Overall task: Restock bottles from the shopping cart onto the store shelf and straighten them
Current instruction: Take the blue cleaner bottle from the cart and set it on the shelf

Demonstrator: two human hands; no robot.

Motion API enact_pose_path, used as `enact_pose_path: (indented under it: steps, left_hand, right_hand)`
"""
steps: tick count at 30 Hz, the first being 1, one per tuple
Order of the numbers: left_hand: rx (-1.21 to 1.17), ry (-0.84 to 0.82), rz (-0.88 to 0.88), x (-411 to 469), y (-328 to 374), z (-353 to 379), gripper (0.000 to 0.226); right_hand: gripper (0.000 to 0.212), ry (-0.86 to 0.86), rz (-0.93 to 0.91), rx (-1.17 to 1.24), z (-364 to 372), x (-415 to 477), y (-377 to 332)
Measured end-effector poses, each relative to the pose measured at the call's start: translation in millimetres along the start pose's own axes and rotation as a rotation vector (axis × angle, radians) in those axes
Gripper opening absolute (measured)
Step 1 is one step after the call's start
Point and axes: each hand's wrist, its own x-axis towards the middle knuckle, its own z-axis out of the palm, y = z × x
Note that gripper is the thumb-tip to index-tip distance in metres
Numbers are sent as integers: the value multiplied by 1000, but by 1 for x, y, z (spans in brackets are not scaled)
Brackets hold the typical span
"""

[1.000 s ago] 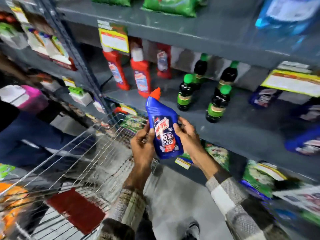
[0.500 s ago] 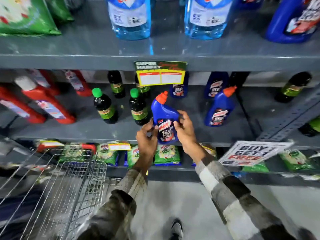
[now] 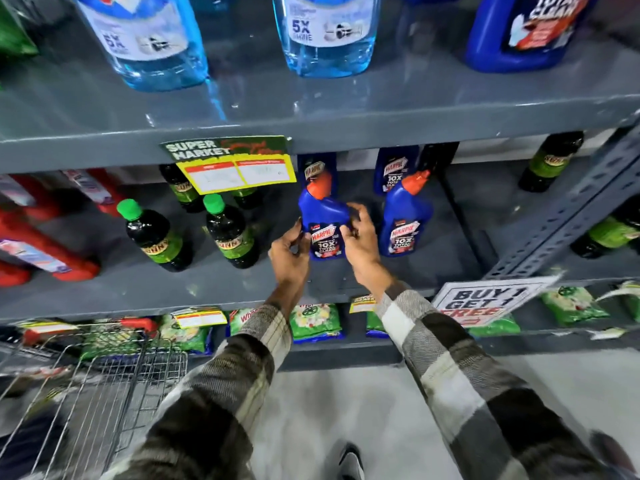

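Observation:
A blue Harpic bottle [image 3: 322, 220] with an orange cap stands upright on the grey middle shelf [image 3: 207, 289]. My left hand [image 3: 290, 258] grips its left side and my right hand [image 3: 360, 242] grips its right side and label. A matching blue bottle [image 3: 405, 220] stands just to its right, with two more [image 3: 394, 169] behind. The wire shopping cart [image 3: 104, 382] is at the lower left.
Dark bottles with green caps [image 3: 156, 237] and red bottles [image 3: 48, 251] stand to the left on the same shelf. Large clear blue bottles [image 3: 325, 32] sit on the shelf above. A slanted grey upright [image 3: 568, 209] and a "buy 1 get 1 free" sign [image 3: 485, 299] are on the right. Green packets fill the shelf below.
Both hands carried the blue bottle from over the cart up and onto the middle shelf, beside the other blue bottle. My view swung right along the shelf.

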Motion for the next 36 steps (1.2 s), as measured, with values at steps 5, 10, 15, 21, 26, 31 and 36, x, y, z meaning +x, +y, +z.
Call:
enact_pose_path:
  steps: [5,10,15,21,26,31,36]
  left_hand:
    - [19,10,34,3,-7,7,38]
    - [46,-58,3,-8,-12,17,59]
    - [55,11,-90,-20,-22,39,86]
    - [100,171,-182,-34,-10,65,117]
    - [261,257,-209,-34,-13,80,126]
    - [422,299,-283,-25,-11,87,111]
    - [517,297,-231,-29,-17,89,98]
  right_hand:
    - [48,22,-2,-31,0,6,7]
    - [46,48,-18,-84,-3,-2,14]
    - [35,128,-30,-164,-21,-33,29]
    - [53,568,-132,-174,-52,-54,51]
    - [109,549,14,-254,-71,-33,49]
    - [122,530,261,-369,-69,-13,43]
    - [109,568,241,-439,-65,-9,46]
